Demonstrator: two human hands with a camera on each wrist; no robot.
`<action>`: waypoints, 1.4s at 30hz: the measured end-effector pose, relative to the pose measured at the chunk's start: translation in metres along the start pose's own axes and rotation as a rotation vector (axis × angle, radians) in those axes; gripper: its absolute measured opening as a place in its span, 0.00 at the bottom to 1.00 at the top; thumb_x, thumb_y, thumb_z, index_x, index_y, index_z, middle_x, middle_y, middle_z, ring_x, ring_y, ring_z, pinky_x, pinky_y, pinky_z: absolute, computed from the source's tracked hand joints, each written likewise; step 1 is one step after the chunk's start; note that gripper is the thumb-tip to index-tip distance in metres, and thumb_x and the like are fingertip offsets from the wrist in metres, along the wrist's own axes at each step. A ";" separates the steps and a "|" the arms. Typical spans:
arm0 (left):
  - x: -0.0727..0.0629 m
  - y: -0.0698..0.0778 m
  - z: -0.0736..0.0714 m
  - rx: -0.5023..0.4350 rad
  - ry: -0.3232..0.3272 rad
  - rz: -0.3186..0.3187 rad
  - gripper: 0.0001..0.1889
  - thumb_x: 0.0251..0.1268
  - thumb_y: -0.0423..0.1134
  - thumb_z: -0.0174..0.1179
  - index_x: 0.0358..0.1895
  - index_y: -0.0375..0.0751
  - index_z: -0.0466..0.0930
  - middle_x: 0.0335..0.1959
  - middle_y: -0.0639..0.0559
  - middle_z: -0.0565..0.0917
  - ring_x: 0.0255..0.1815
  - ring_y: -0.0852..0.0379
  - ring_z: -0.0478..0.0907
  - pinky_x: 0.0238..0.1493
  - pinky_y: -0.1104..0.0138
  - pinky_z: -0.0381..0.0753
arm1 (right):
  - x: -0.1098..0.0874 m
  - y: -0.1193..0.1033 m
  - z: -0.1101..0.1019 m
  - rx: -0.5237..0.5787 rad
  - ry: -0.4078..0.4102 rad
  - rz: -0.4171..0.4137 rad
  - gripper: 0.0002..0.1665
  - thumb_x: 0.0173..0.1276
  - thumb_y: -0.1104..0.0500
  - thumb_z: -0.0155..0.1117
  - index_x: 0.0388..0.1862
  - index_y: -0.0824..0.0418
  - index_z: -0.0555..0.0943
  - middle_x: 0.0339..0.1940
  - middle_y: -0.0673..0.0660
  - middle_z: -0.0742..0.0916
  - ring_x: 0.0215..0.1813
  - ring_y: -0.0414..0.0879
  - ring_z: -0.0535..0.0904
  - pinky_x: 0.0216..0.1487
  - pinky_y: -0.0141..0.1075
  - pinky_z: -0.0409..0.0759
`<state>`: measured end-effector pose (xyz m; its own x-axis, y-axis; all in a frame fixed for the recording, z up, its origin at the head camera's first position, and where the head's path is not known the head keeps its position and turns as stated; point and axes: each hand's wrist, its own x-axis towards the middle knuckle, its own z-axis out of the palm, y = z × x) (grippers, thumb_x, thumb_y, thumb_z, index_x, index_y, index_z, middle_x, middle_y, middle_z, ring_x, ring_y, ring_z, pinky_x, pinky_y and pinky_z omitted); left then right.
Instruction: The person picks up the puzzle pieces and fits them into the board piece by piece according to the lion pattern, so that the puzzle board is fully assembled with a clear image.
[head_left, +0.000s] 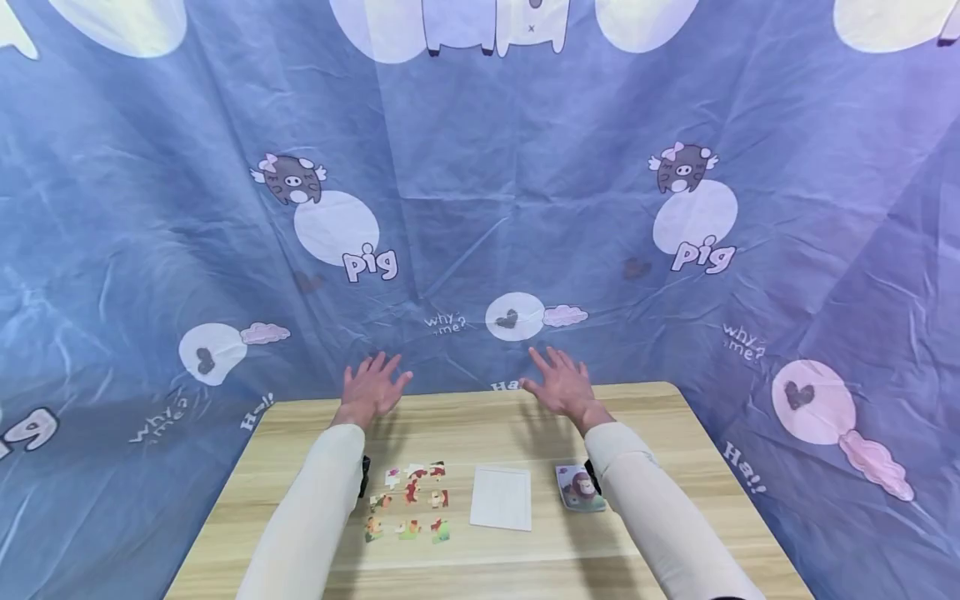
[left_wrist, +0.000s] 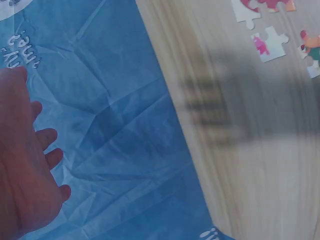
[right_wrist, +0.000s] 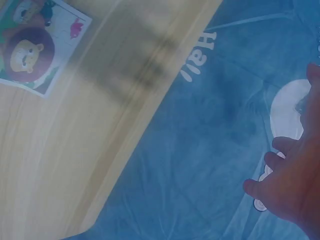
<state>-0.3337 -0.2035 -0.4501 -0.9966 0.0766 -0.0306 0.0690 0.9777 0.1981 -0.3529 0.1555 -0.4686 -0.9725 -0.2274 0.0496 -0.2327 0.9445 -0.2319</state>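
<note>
Both hands are stretched out over the far edge of the wooden table, fingers spread. My left hand (head_left: 371,387) holds nothing, and its shadow falls on the tabletop. Holding nothing either, my right hand (head_left: 561,385) hovers near the hanging cloth. Between the forearms, on the left, lie several loose puzzle pieces (head_left: 412,493) with red, orange and green printing. A white puzzle tray (head_left: 501,498) lies flat to the right of them. Beside the right forearm is a picture card (right_wrist: 30,55) with a lion on it, partly covered by the sleeve in the head view.
A light wooden table (head_left: 450,575) carries these things. Blue cloth (head_left: 465,208) printed with pigs and words hangs behind the table and along both sides, close past its far edge. Dark wrist straps (head_left: 364,477) show under the light sleeves.
</note>
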 end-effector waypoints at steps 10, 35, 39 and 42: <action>-0.007 -0.012 0.013 -0.023 -0.042 -0.006 0.36 0.72 0.68 0.27 0.77 0.54 0.48 0.79 0.43 0.49 0.78 0.36 0.46 0.71 0.35 0.38 | 0.000 -0.008 0.014 0.010 -0.016 -0.013 0.45 0.69 0.27 0.41 0.79 0.45 0.49 0.79 0.62 0.57 0.79 0.62 0.49 0.72 0.67 0.43; -0.018 -0.031 0.055 -0.071 -0.075 0.010 0.31 0.74 0.61 0.38 0.71 0.46 0.63 0.71 0.38 0.65 0.71 0.35 0.60 0.66 0.36 0.56 | -0.017 -0.012 0.052 0.109 -0.012 -0.063 0.43 0.70 0.35 0.49 0.78 0.46 0.53 0.77 0.64 0.61 0.74 0.67 0.61 0.67 0.61 0.63; -0.021 -0.032 0.061 -0.080 -0.090 0.007 0.32 0.74 0.61 0.38 0.71 0.46 0.64 0.71 0.38 0.65 0.71 0.34 0.60 0.67 0.36 0.54 | -0.023 -0.011 0.057 0.140 0.002 -0.062 0.43 0.69 0.36 0.51 0.78 0.48 0.54 0.76 0.64 0.63 0.72 0.67 0.63 0.66 0.62 0.65; -0.024 -0.033 0.065 -0.081 -0.102 0.002 0.31 0.74 0.59 0.39 0.71 0.45 0.64 0.71 0.38 0.65 0.71 0.34 0.60 0.67 0.36 0.54 | -0.027 -0.011 0.062 0.166 -0.012 -0.054 0.43 0.70 0.36 0.51 0.78 0.48 0.53 0.76 0.64 0.64 0.72 0.68 0.63 0.66 0.62 0.65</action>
<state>-0.3091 -0.2252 -0.5193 -0.9864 0.1022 -0.1285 0.0633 0.9590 0.2764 -0.3235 0.1364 -0.5271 -0.9582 -0.2807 0.0549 -0.2796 0.8788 -0.3866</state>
